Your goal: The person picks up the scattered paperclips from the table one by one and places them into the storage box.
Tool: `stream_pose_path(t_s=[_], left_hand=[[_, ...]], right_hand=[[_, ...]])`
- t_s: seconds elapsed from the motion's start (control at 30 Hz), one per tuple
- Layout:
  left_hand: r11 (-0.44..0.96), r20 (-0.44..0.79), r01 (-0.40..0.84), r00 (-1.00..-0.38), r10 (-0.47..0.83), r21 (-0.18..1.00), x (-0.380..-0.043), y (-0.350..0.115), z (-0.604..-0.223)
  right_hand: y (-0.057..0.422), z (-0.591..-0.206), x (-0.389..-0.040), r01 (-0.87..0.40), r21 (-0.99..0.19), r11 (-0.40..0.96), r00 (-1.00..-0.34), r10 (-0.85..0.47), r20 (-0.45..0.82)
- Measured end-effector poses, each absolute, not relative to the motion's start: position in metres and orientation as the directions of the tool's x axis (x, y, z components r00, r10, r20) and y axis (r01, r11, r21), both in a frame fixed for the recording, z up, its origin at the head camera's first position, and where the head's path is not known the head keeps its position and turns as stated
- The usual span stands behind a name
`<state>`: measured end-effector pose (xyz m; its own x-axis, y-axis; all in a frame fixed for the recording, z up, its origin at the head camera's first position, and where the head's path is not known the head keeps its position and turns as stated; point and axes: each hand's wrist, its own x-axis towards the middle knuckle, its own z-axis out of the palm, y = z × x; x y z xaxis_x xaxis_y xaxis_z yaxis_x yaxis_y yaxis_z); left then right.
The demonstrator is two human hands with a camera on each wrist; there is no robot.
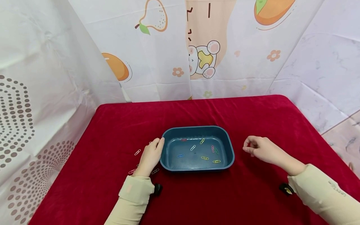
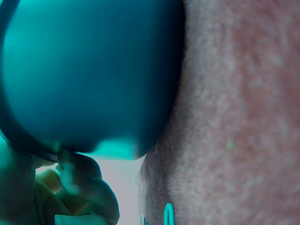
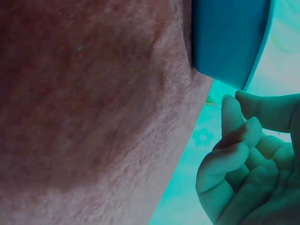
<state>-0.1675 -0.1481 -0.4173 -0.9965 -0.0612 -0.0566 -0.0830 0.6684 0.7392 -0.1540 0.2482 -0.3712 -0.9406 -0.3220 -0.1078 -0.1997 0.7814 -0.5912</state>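
Note:
A dark blue plastic bin (image 1: 197,170) stands on the red cloth with several coloured paper clips inside, among them a white paper clip (image 1: 192,147), a blue paper clip (image 1: 180,155) and a pink paper clip (image 1: 212,149). At its left end my left hand (image 1: 150,156) grips the rim, and the left wrist view shows the thumb and fingers pinching that edge. My right hand (image 1: 264,150) is held off the right end, apart from the bin. In the right wrist view its fingers (image 3: 222,161) are loosely curled, thumb close to the index finger, with nothing visible between them.
Several loose paper clips lie around my left hand, including a pale pink paper clip (image 1: 137,152) and another paper clip (image 1: 155,171) near the wrist; some are partly covered. The red tablecloth (image 1: 202,200) spreads to a patterned curtain (image 1: 157,62) behind.

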Motion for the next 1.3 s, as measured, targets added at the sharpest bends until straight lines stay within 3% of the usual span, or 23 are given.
stream_pose_path(t_s=[0.23,1.3], left_hand=[[0.671,-0.058,-0.085,-0.996,-0.062,0.737,-0.168,-0.148,-0.417],[0.666,-0.06,-0.082,-0.997,-0.056,0.742,-0.168,-0.148,-0.418]], right_hand=[[0.243,-0.364,-0.156,-0.155,-0.626,0.764,-0.944,-0.303,-0.135],[0.192,-0.357,-0.174,-0.187,-0.711,0.678,-0.941,-0.333,-0.07]])
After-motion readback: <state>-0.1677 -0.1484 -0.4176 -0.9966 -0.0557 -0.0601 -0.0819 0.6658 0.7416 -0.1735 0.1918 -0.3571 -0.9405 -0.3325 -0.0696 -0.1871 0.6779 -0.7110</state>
